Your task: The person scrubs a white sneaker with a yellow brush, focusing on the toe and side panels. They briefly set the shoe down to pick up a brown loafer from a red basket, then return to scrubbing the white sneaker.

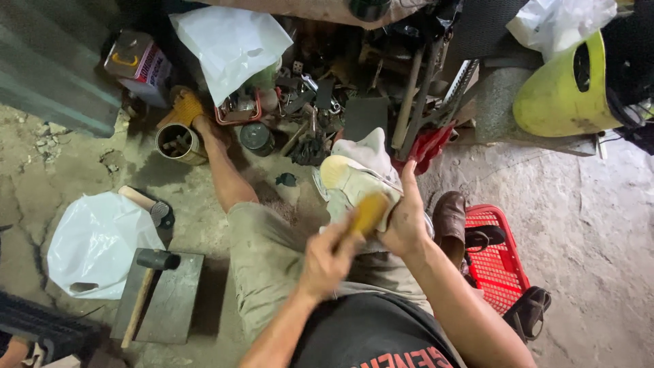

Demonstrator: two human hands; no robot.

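Cracked, dusty concrete floor [579, 225] spreads under a seated person whose bare legs stretch toward a heap of dark metal tools and scraps [320, 102] piled along the wall.

The left hand [325, 257] is closed in a fist around a yellow wooden-handled tool [368, 212] — the handle blurs, and its working end is hidden, so I cannot tell what kind of tool it is. The right hand [407, 221] is wrapped around the side of a white and pale-yellow sports shoe [357, 177], thumb up along its edge, fingers curled behind. That grip appears to brace the shoe against the lap so the sole faces up toward the tool.

The shoe sits above the knees, at the middle of the view. Its long axis runs away from the body, tilted a little leftward, with the rounded pale-yellow end of the sole pointing toward the tool heap and the other end buried between the two hands.

Close at the right, a red plastic basket [501, 262] holds a brown leather shoe [449, 218] — within easy reach of the right arm. At the left lies a black-headed hammer with a wooden handle [146, 283] on a flat grey slab [174, 300], beside a white plastic bag [95, 242]. An open rusty tin can [178, 143] stands near the foot, and a lime-green plastic container [562, 92] sits at the upper right.
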